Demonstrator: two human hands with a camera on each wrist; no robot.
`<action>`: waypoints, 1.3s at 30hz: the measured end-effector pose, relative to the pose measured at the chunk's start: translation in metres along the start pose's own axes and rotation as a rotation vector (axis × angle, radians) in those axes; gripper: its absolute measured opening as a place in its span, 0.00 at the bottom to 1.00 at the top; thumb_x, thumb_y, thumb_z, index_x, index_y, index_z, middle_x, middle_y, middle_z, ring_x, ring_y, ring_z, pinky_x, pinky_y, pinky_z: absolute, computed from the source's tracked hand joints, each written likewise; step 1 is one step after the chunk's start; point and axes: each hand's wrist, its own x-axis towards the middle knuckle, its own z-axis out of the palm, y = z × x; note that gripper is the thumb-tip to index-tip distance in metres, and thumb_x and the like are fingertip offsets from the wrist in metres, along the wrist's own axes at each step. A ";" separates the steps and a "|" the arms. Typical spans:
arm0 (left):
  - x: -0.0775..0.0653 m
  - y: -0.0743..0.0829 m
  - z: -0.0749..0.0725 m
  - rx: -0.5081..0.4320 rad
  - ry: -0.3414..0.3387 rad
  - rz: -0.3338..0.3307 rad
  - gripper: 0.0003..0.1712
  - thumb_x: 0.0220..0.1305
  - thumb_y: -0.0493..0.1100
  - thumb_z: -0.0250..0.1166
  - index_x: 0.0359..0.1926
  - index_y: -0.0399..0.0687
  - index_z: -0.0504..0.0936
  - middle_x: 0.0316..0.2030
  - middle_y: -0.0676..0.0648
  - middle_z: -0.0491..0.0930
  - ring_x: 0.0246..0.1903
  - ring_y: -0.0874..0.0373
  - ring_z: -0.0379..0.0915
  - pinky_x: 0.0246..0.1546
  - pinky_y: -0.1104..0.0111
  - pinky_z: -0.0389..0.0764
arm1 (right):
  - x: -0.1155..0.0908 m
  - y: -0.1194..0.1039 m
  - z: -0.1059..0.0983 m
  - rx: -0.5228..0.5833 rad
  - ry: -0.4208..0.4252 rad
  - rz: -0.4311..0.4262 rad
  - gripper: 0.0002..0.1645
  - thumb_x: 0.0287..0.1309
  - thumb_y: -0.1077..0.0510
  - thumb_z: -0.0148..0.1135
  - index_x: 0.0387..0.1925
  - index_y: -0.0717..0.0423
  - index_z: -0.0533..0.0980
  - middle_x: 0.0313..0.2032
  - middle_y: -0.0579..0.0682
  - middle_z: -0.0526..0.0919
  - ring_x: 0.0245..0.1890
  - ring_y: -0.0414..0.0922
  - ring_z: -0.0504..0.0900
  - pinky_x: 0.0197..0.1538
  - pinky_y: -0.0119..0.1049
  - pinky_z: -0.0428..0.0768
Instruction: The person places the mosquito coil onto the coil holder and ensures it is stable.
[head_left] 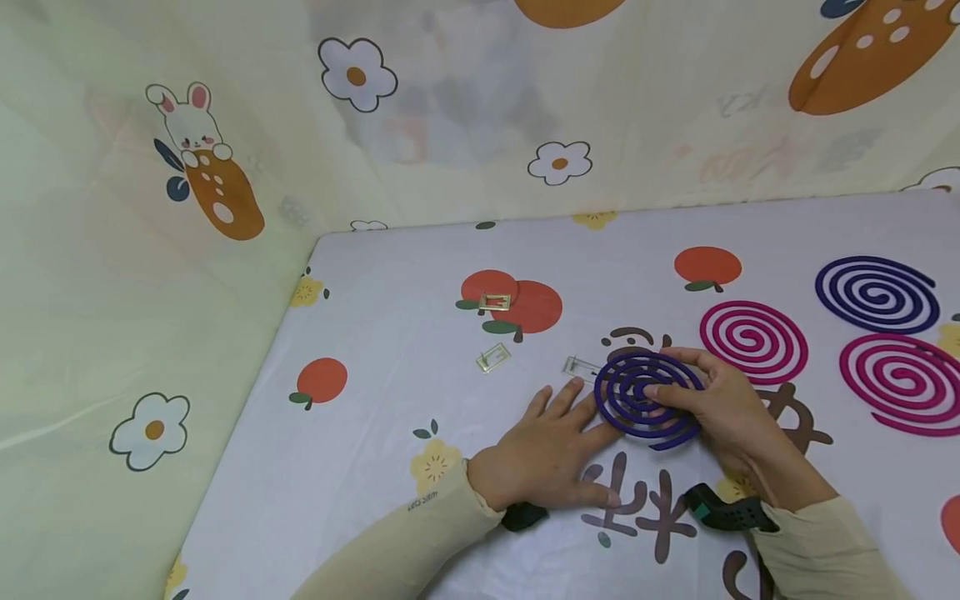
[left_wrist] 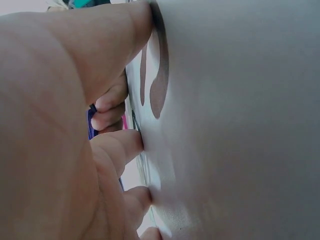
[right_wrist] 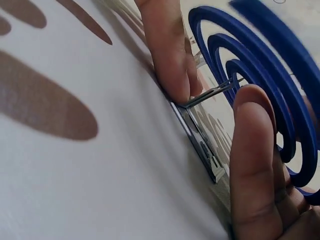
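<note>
My right hand (head_left: 723,404) pinches a dark blue mosquito coil (head_left: 630,421) between thumb and fingers, holding it tilted above the cloth. Below it lies a thin metal coil stand (head_left: 579,367), partly hidden by the coil in the head view. In the right wrist view the stand's raised prong (right_wrist: 212,94) reaches the middle of the coil (right_wrist: 295,65). My left hand (head_left: 543,450) is spread low over the cloth with its fingers extended. Its fingertips (right_wrist: 175,85) press on the stand near the prong's base. The left wrist view shows mostly palm and cloth.
Two more metal stands, a nearer one (head_left: 493,358) and a farther one (head_left: 495,302), lie left of the coil. To the right rest two pink coils (head_left: 738,365) and another blue coil (head_left: 877,321). A patterned cloth wall (head_left: 465,167) rises behind and at the left.
</note>
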 end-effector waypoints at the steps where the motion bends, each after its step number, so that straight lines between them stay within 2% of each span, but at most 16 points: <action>1: 0.000 0.000 0.000 0.002 0.001 0.000 0.57 0.65 0.82 0.52 0.84 0.73 0.36 0.84 0.51 0.40 0.83 0.45 0.33 0.78 0.46 0.49 | 0.000 0.000 0.000 0.015 0.003 -0.003 0.49 0.66 0.54 0.73 0.79 0.60 0.56 0.76 0.70 0.58 0.72 0.64 0.66 0.52 0.28 0.83; 6: 0.000 0.000 0.001 0.012 0.009 0.002 0.57 0.64 0.83 0.51 0.84 0.73 0.37 0.84 0.52 0.39 0.83 0.45 0.33 0.78 0.46 0.50 | 0.000 0.000 -0.001 0.044 -0.019 -0.003 0.48 0.65 0.55 0.73 0.78 0.59 0.57 0.77 0.69 0.55 0.72 0.64 0.65 0.53 0.33 0.84; 10: 0.000 0.000 0.001 0.027 0.015 0.004 0.57 0.64 0.83 0.52 0.84 0.71 0.41 0.84 0.52 0.40 0.83 0.44 0.34 0.78 0.46 0.51 | -0.001 0.001 -0.002 0.009 -0.047 -0.007 0.49 0.65 0.55 0.73 0.78 0.60 0.57 0.77 0.70 0.56 0.73 0.68 0.63 0.52 0.31 0.84; 18: -0.001 0.001 -0.001 0.038 0.024 0.003 0.56 0.64 0.82 0.54 0.84 0.70 0.44 0.84 0.51 0.43 0.82 0.44 0.36 0.78 0.46 0.52 | -0.001 0.001 -0.003 -0.013 -0.068 -0.012 0.51 0.64 0.55 0.74 0.79 0.60 0.56 0.77 0.70 0.54 0.74 0.70 0.62 0.53 0.30 0.83; 23: -0.001 0.001 -0.001 0.024 0.018 0.002 0.56 0.64 0.81 0.54 0.84 0.70 0.44 0.84 0.51 0.43 0.82 0.44 0.35 0.78 0.46 0.51 | -0.001 0.001 -0.003 -0.061 -0.062 0.001 0.51 0.64 0.55 0.74 0.79 0.59 0.56 0.77 0.71 0.55 0.73 0.71 0.63 0.53 0.31 0.84; 30: -0.002 0.001 -0.001 0.016 0.024 0.005 0.55 0.65 0.81 0.54 0.84 0.71 0.44 0.84 0.52 0.42 0.82 0.44 0.35 0.78 0.46 0.51 | -0.002 0.000 -0.001 -0.158 -0.047 -0.025 0.50 0.67 0.56 0.71 0.80 0.60 0.54 0.75 0.74 0.56 0.70 0.73 0.66 0.53 0.35 0.85; 35: -0.002 0.000 -0.001 0.015 0.022 0.001 0.55 0.64 0.81 0.54 0.84 0.72 0.44 0.84 0.52 0.41 0.83 0.45 0.35 0.78 0.46 0.51 | -0.003 -0.001 0.001 -0.174 -0.050 -0.032 0.50 0.67 0.56 0.71 0.80 0.60 0.54 0.75 0.74 0.56 0.70 0.72 0.67 0.53 0.35 0.85; 39: -0.001 0.000 -0.001 0.022 0.020 0.004 0.56 0.64 0.81 0.54 0.84 0.71 0.44 0.84 0.51 0.41 0.83 0.45 0.34 0.78 0.46 0.51 | -0.002 -0.001 -0.002 -0.189 -0.057 -0.014 0.51 0.66 0.55 0.71 0.81 0.58 0.54 0.76 0.74 0.55 0.71 0.73 0.65 0.56 0.39 0.83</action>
